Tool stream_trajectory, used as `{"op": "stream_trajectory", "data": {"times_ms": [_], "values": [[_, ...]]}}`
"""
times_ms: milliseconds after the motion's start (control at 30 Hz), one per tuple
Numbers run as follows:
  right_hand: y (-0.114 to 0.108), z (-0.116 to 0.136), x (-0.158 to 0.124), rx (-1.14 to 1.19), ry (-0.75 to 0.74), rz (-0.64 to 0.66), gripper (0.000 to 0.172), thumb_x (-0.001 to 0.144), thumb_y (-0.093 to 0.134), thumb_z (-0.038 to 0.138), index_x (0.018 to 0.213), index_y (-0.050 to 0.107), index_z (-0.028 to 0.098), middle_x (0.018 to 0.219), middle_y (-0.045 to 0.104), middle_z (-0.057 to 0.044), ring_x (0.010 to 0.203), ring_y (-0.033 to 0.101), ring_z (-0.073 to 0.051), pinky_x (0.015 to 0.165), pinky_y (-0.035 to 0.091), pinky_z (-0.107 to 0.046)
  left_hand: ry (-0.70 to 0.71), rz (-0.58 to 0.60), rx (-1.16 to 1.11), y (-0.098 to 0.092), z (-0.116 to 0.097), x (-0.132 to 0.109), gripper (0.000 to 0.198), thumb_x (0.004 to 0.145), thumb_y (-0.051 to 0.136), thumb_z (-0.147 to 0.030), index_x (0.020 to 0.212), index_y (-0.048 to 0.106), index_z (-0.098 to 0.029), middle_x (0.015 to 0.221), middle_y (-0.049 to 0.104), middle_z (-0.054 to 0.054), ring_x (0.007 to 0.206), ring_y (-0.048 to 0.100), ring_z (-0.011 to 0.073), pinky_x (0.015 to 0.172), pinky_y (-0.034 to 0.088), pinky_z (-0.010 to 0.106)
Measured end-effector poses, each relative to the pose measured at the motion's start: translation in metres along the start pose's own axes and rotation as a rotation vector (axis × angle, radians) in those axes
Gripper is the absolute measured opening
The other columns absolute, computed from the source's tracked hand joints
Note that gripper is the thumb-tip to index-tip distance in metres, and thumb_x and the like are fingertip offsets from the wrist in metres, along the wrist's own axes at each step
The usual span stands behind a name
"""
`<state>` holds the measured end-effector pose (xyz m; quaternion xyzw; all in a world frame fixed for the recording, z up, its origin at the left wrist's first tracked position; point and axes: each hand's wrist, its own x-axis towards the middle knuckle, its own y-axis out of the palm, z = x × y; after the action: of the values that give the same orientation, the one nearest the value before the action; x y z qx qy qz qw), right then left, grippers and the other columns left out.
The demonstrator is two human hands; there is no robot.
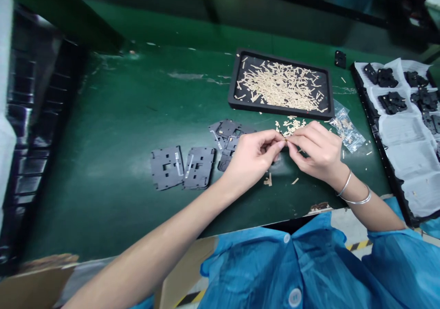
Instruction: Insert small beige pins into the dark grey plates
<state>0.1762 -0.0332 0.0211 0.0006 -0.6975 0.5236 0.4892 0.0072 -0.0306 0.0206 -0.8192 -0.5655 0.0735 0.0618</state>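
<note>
Stretching across the whole scene, the green tabletop (113,130) carries everything. At its right edge sits a long black tray lined with white paper (400,135), its far pockets holding small black parts, its near pockets bare. Further back lies a black tray (234,82) heaped with pale strips, so plenty of stock looks unused. Nearer the middle, two grey plates (182,167) lie flat side by side, each showing a light strip, which I judge to be finished pieces; a loose pile of plates (228,137) just beyond them seems to wait its turn. A clear bag (347,130) with more strips lies beside the heaped tray.

Both hands meet above the tabletop, just in front of that pile. The left hand (252,160) and the right hand (318,151) have their fingertips pressed together, pinching one tiny strip (285,140) between them; its detail is too small to make out. A few scraps (268,179) lie beneath. By my reckoning, the work is at an early stage.
</note>
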Motion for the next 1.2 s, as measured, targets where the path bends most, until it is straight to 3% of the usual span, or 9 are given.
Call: {"op": "stream_trajectory", "data": {"times_ms": [133,267,400,500,867,1200], "values": [[-0.002,-0.005,0.000,0.082,0.142,-0.066,0.013,0.083,0.060,0.010,0.074,0.065,0.018,0.070,0.071,-0.003,0.065,0.063,-0.015,0.060,0.052,-0.028,-0.070,0.063,-0.137,-0.003,-0.002,0.002,0.014,0.080,0.057,-0.024,0.072,0.062,-0.013,0.050,0.050,-0.004,0.043,0.039,0.0064,0.044,0.029,0.020],[-0.003,-0.019,-0.001,0.070,0.271,-0.120,0.014,0.083,0.060,0.009,0.076,0.066,0.020,0.067,0.070,-0.001,0.063,0.064,-0.016,0.062,0.053,-0.030,-0.129,0.195,-0.423,-0.007,-0.001,0.003,0.016,0.078,0.064,-0.028,0.073,0.063,-0.013,0.048,0.052,-0.004,0.039,0.038,0.0056,0.040,0.026,0.020],[-0.006,-0.023,-0.001,0.085,0.209,-0.102,0.020,0.084,0.058,0.005,0.091,0.069,0.020,0.091,0.075,-0.006,0.082,0.068,-0.019,0.072,0.055,-0.035,-0.183,0.312,-0.679,-0.010,0.000,0.005,0.022,0.073,0.071,-0.030,0.067,0.058,-0.014,0.050,0.056,-0.002,0.040,0.042,0.0060,0.040,0.026,0.020],[-0.009,-0.015,0.001,0.148,0.127,-0.147,0.013,0.081,0.066,0.009,0.087,0.066,0.020,0.085,0.073,-0.006,0.077,0.067,-0.018,0.070,0.055,-0.035,-0.212,0.372,-0.757,-0.011,0.000,0.006,0.025,0.074,0.070,-0.031,0.066,0.055,-0.014,0.052,0.057,-0.001,0.040,0.044,0.0069,0.040,0.026,0.020],[-0.009,-0.001,0.004,0.234,0.002,-0.158,0.013,0.081,0.068,0.009,0.083,0.063,0.020,0.072,0.069,-0.003,0.066,0.061,-0.015,0.059,0.053,-0.030,-0.259,0.469,-0.783,-0.012,0.003,0.007,0.024,0.075,0.065,-0.030,0.064,0.053,-0.013,0.051,0.053,0.000,0.040,0.042,0.0062,0.041,0.024,0.020],[-0.008,0.000,0.002,0.193,-0.032,-0.131,0.012,0.083,0.065,0.009,0.085,0.064,0.020,0.073,0.068,-0.002,0.068,0.059,-0.015,0.061,0.052,-0.030,-0.305,0.446,-0.750,-0.012,0.002,0.008,0.022,0.073,0.065,-0.028,0.061,0.054,-0.013,0.050,0.052,-0.001,0.039,0.042,0.0063,0.039,0.022,0.020]]}}
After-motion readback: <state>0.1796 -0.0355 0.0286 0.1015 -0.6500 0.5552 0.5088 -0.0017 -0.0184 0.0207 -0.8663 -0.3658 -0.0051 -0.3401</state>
